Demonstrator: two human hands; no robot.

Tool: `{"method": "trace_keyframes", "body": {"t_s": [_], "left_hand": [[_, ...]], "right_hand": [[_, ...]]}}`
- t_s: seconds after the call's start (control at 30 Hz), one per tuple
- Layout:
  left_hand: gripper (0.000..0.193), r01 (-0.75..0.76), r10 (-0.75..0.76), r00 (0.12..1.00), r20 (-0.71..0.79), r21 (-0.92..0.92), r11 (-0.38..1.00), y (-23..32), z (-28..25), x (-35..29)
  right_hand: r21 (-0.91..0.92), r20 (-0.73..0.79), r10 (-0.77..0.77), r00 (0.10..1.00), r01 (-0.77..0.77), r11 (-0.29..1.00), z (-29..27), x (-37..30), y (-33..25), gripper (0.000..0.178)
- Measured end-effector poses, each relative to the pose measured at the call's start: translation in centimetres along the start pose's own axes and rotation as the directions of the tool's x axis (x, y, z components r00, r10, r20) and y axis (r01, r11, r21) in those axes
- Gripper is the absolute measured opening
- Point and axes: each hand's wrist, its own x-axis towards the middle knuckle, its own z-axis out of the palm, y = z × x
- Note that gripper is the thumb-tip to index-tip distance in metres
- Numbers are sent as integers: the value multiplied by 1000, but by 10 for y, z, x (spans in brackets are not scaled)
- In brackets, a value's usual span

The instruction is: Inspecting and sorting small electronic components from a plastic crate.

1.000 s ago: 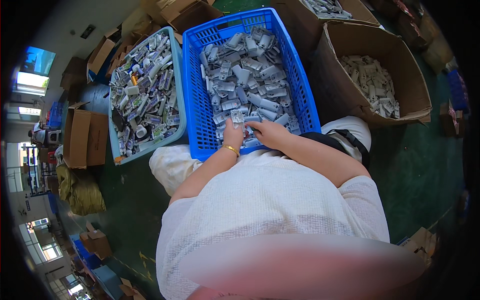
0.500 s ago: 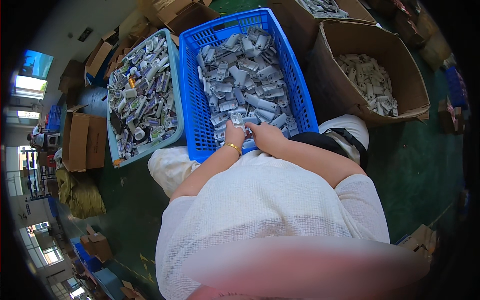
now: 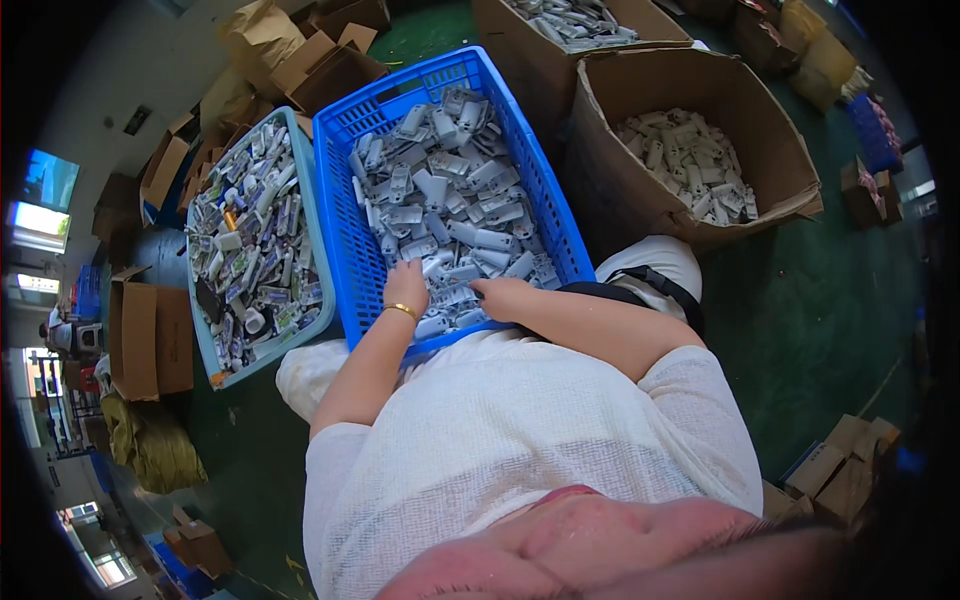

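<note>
A blue plastic crate (image 3: 340, 215) in front of me is filled with several small grey-white plastic parts (image 3: 450, 200). My left hand (image 3: 407, 287), with a gold bracelet at the wrist, rests on the parts near the crate's near edge, fingers curled over them. My right hand (image 3: 503, 297) lies just to its right, fingertips pressed among the same parts. Whether either hand grips a part is hidden by the fingers. My white top fills the lower middle of the view.
A light blue crate (image 3: 312, 270) of mixed small packaged items stands to the left. A cardboard box (image 3: 780, 150) with white parts stands to the right, another box (image 3: 520, 50) behind. Loose cartons (image 3: 150, 335) lie on the green floor (image 3: 830, 320).
Both hands have shifted slightly among the parts at the near edge of the blue crate; the view has tilted a little. Nothing has been lifted out.
</note>
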Motion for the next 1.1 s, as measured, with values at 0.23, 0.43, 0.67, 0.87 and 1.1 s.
{"method": "trace_keyframes", "body": {"t_s": [0.23, 0.43, 0.67, 0.87, 1.1], "left_hand": [[27, 212, -91, 970, 226, -602, 770, 35, -10, 67], [48, 46, 397, 906, -146, -899, -437, 184, -159, 58], [26, -177, 69, 981, -179, -984, -36, 117, -47, 103], [50, 297, -275, 912, 304, -26, 955, -42, 85, 105], [59, 92, -162, 830, 534, 155, 984, -84, 115, 81]], "right_hand": [[-32, 68, -14, 998, 16, 999, 7, 9, -4, 47], [15, 103, -22, 994, 21, 1000, -12, -8, -18, 48], [133, 23, 0, 1000, -3, 991, -10, -2, -2, 48], [187, 78, -40, 996, 25, 982, -10, -2, -3, 48], [229, 162, -7, 987, -30, 973, -5, 4, -4, 50]]}}
